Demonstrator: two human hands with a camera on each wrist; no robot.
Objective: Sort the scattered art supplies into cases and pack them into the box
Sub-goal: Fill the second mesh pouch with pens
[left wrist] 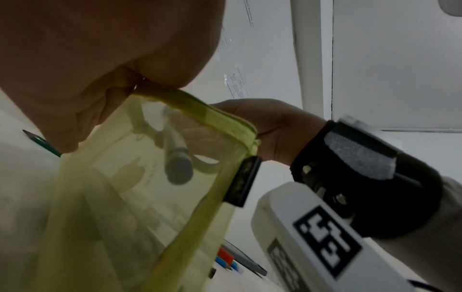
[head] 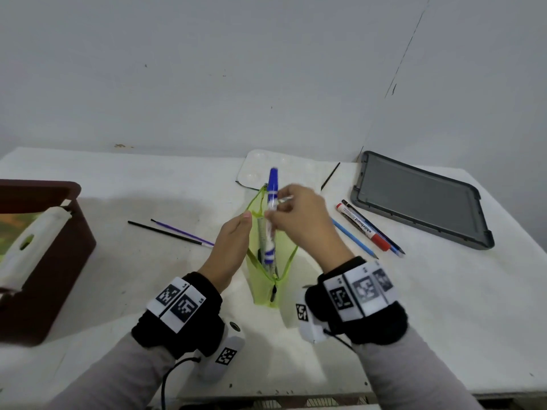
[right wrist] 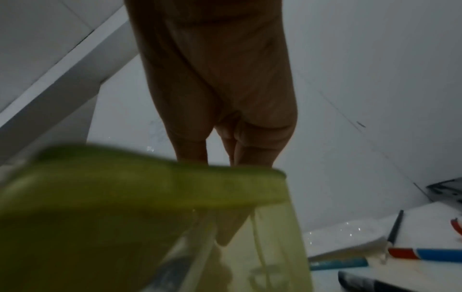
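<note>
Left hand (head: 233, 247): pinches rim of green mesh case (head: 270, 291), mid-table, held open. Right hand (head: 302, 220): grips blue marker (head: 271, 214), half inserted. Outstanding: two brushes (head: 174, 232), red marker (head: 362, 226), pencils (head: 353, 238). Brown box (head: 44, 255), left: packing seemingly barely started.

Translucent green mesh pouch (head: 268, 279)

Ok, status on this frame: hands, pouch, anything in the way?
Left hand pinches the green pouch rim open. Right hand holds the blue marker, lower end inside the pouch. Nothing in the way; red marker and pencils on the table.
</note>
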